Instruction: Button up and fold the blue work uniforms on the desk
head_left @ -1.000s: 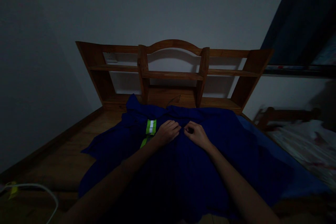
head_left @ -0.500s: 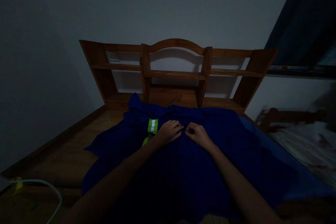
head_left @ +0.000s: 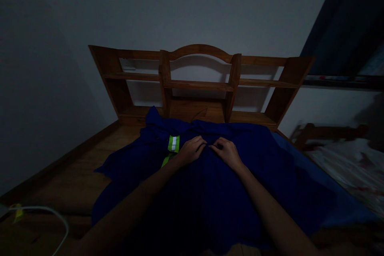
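A dark blue garment, perhaps a work jacket, lies spread over the wooden surface. A reflective strip, yellow-green with a white centre, shows on it left of my hands. Near the middle of the cloth, my left hand pinches a bit of the fabric between thumb and fingers. Just to its right, my right hand has its thumb and forefinger closed on the same part of the garment. The fingertips almost meet. Any small fastener between them is too dark to make out.
Behind the garment stands a wooden shelf unit with an arched top, against the wall. A white cable curls at the lower left. At the right are a blue sheet and a pale, crumpled plastic-like heap.
The fingers of both hands have shifted slightly on the fabric, the left fingertips drawing in a little. The whole view has moved slightly; the garment lies as before.
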`<control>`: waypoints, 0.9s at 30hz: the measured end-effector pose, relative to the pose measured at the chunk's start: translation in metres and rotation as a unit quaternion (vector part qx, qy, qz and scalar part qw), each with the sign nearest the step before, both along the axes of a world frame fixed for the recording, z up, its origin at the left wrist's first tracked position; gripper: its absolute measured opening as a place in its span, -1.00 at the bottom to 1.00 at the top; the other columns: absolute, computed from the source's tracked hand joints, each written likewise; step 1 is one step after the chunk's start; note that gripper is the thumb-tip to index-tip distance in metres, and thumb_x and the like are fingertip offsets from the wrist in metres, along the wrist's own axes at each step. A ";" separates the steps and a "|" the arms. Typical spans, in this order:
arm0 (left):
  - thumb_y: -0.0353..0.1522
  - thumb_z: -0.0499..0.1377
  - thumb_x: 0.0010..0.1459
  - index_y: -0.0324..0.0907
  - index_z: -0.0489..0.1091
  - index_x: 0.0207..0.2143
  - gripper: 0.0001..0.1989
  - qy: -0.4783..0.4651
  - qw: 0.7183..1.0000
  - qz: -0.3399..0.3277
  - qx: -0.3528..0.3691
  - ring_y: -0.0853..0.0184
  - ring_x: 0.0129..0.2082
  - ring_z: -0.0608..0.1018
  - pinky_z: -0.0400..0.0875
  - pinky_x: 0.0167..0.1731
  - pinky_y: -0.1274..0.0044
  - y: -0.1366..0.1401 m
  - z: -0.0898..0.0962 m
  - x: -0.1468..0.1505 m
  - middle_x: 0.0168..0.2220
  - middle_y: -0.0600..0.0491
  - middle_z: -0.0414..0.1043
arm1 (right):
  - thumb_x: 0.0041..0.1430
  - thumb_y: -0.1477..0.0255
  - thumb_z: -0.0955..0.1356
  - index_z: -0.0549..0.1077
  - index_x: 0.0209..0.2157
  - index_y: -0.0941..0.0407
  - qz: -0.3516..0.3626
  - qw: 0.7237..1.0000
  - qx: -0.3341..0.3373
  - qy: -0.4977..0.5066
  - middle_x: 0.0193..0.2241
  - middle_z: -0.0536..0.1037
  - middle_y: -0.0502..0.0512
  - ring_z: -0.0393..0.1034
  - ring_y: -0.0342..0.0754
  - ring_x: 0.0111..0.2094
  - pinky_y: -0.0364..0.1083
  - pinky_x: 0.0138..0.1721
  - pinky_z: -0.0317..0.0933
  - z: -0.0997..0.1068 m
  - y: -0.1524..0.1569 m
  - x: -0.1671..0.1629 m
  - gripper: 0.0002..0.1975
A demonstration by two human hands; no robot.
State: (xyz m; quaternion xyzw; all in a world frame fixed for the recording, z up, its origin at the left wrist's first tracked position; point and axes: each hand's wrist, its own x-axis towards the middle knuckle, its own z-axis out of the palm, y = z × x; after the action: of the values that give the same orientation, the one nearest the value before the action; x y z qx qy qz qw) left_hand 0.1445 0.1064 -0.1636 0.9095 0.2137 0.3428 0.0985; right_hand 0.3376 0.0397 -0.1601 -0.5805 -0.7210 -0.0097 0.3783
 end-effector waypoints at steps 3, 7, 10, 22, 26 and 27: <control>-0.30 -0.09 0.27 -0.17 0.32 -0.22 -0.77 -0.039 0.997 0.005 -0.064 0.34 -0.20 0.43 0.31 -0.14 0.50 0.007 0.000 -0.001 -0.24 0.02 0.37 | 0.12 0.22 0.34 0.47 -0.27 0.06 0.032 0.999 0.003 0.017 -0.34 0.45 0.06 0.34 -0.11 -0.35 -0.15 -0.29 0.19 0.015 -0.004 0.007 -0.78; -0.27 -0.10 0.27 -0.15 0.31 -0.24 -0.75 -0.063 0.987 0.011 -0.150 0.35 -0.25 0.45 0.31 -0.18 0.52 0.018 -0.004 -0.003 -0.28 0.06 0.39 | 0.07 0.29 0.39 0.39 -0.04 0.01 0.058 0.998 0.001 0.015 -0.17 0.42 0.07 0.35 -0.08 -0.21 -0.11 -0.17 0.22 0.038 -0.016 0.035 -0.61; -0.27 -0.10 0.26 -0.14 0.30 -0.23 -0.77 -0.081 0.979 0.049 -0.181 0.34 -0.23 0.45 0.31 -0.17 0.52 0.027 -0.009 -0.003 -0.28 0.08 0.41 | 0.05 0.33 0.39 0.38 -0.02 0.02 0.064 0.998 -0.020 0.007 -0.13 0.41 0.10 0.33 -0.05 -0.13 -0.08 -0.09 0.21 0.036 -0.026 0.056 -0.59; -0.45 -0.01 0.14 -0.17 0.25 -0.06 -0.71 0.067 0.994 0.068 0.051 0.25 -0.05 0.35 0.24 -0.02 0.41 -0.005 0.010 0.009 -0.05 -0.04 0.26 | -0.06 0.57 0.34 0.53 -0.27 0.06 0.053 0.990 -0.129 0.035 -0.20 0.49 0.04 0.38 -0.08 -0.18 -0.10 -0.07 0.20 -0.005 -0.024 0.102 -0.72; -0.32 0.04 0.19 -0.13 0.27 -0.05 -0.73 0.120 0.986 -0.031 0.108 0.25 -0.04 0.34 0.23 0.00 0.40 -0.027 0.030 0.040 -0.06 -0.01 0.29 | 0.03 0.47 0.33 0.54 -0.30 0.07 0.057 0.991 -0.113 0.040 -0.27 0.52 0.05 0.41 -0.07 -0.23 -0.11 -0.13 0.23 -0.003 -0.027 0.104 -0.82; -0.28 0.04 0.20 -0.13 0.29 -0.07 -0.74 0.132 0.983 -0.048 0.114 0.25 -0.05 0.35 0.24 -0.01 0.41 -0.029 0.031 0.050 -0.08 -0.01 0.30 | 0.05 0.45 0.33 0.54 -0.30 0.07 0.053 0.993 -0.103 0.038 -0.29 0.53 0.05 0.41 -0.08 -0.25 -0.11 -0.14 0.23 -0.003 -0.027 0.102 -0.83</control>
State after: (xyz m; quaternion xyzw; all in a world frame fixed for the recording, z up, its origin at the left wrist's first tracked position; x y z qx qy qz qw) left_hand 0.1944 0.0771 -0.1324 0.9613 0.1402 0.2364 -0.0181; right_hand 0.4397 0.0123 -0.1626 -0.5772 -0.7330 0.1068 0.3437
